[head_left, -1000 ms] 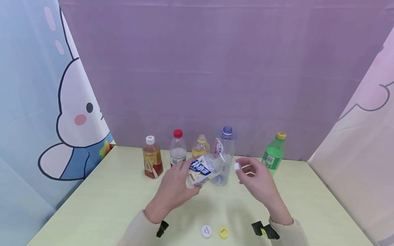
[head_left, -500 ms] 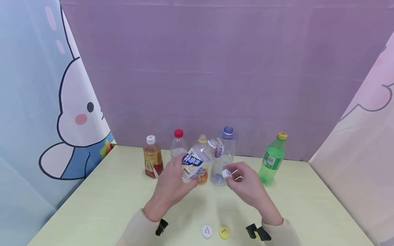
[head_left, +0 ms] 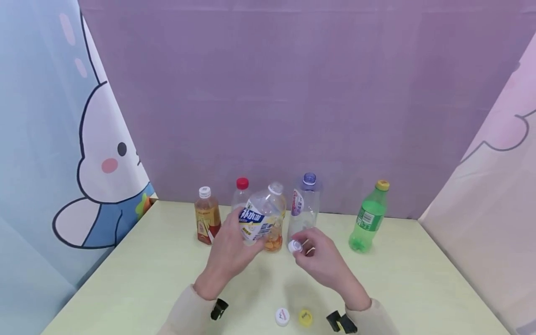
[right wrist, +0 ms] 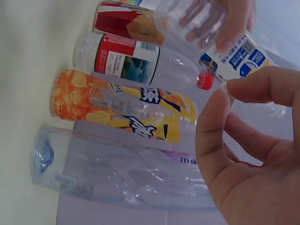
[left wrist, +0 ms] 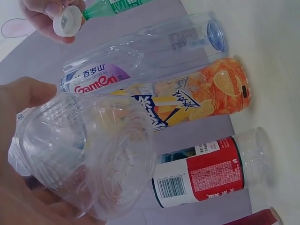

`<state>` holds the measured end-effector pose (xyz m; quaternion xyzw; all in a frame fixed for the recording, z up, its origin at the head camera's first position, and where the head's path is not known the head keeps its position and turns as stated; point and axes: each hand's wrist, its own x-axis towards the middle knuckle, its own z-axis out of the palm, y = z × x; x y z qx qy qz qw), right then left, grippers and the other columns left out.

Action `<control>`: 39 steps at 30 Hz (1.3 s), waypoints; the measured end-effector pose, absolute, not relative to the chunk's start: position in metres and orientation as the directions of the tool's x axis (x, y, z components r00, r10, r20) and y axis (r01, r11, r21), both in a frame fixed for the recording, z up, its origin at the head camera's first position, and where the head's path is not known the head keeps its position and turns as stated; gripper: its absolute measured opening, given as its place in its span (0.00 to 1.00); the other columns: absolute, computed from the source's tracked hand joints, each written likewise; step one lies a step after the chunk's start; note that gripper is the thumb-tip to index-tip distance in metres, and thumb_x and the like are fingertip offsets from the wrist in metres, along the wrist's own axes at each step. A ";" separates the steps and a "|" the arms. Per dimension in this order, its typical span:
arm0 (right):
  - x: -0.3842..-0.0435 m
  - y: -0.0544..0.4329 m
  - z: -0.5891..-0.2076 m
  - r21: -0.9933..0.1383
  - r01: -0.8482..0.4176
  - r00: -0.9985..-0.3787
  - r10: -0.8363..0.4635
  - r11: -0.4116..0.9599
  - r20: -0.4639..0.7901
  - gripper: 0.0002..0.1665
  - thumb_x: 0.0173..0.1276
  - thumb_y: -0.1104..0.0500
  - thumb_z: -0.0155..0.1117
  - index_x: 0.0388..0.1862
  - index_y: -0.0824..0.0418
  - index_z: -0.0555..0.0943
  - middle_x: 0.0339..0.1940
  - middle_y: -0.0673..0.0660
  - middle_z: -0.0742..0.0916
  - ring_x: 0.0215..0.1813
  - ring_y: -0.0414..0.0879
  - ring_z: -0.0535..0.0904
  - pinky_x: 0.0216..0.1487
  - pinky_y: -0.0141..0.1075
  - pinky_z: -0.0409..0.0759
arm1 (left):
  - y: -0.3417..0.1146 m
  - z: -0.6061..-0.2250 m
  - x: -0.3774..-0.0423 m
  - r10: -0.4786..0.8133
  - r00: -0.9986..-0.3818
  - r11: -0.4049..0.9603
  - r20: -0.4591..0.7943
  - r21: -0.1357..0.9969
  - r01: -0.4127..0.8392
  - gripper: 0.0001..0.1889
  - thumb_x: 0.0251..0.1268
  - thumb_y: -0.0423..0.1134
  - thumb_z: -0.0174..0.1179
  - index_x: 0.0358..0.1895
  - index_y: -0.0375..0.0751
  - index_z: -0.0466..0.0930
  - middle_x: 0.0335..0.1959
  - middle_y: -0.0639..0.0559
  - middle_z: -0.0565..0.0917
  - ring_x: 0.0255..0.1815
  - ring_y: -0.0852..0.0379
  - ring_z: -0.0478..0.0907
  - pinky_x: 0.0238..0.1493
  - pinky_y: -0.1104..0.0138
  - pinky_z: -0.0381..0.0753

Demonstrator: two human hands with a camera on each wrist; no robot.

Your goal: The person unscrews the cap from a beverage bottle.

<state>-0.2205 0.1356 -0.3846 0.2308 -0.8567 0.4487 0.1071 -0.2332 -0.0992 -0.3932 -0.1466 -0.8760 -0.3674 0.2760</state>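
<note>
My left hand (head_left: 231,249) grips a clear plastic bottle (head_left: 252,223) with a blue and white label. It is held above the table, tilted with its neck up to the right, and its mouth looks uncapped. Between thumb and fingers of my right hand (head_left: 321,258) is a white bottle cap (head_left: 295,246), hollow side showing in the head view, a little right of and below the bottle's neck. Cap and bottle are apart. The left wrist view shows the cap's printed top (left wrist: 67,21); in the right wrist view my thumb and finger mostly hide it.
Along the back stand a brown tea bottle (head_left: 207,216), a red-capped bottle (head_left: 242,184), an orange-patterned bottle (head_left: 274,239) partly hidden by the held one, an uncapped bluish bottle (head_left: 309,200) and a green bottle (head_left: 368,218). A white cap (head_left: 282,317) and yellow cap (head_left: 305,318) lie in front.
My right hand has moved left with the white cap, closer to the bottle. The bottle in my left hand has shifted left and is more upright than before.
</note>
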 end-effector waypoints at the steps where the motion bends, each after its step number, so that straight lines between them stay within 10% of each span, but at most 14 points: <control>1: -0.220 0.134 -0.386 -0.715 -0.495 -0.869 -0.310 0.494 0.387 0.16 0.59 0.71 0.67 0.48 0.67 0.84 0.40 0.54 0.83 0.35 0.42 0.80 0.38 0.33 0.83 | -0.100 -0.394 -0.234 0.044 -0.811 0.680 0.583 0.577 0.452 0.42 0.54 0.47 0.77 0.69 0.39 0.65 0.56 0.47 0.80 0.52 0.50 0.81 0.48 0.57 0.85; 39: -0.209 0.089 -0.436 -0.633 -0.459 -0.801 -0.599 0.623 -0.008 0.14 0.60 0.65 0.74 0.45 0.63 0.86 0.33 0.44 0.78 0.33 0.35 0.74 0.37 0.28 0.78 | -0.109 -0.390 -0.236 -0.009 -0.828 0.679 0.560 0.612 0.406 0.41 0.57 0.51 0.74 0.70 0.43 0.65 0.57 0.49 0.79 0.53 0.50 0.81 0.48 0.56 0.85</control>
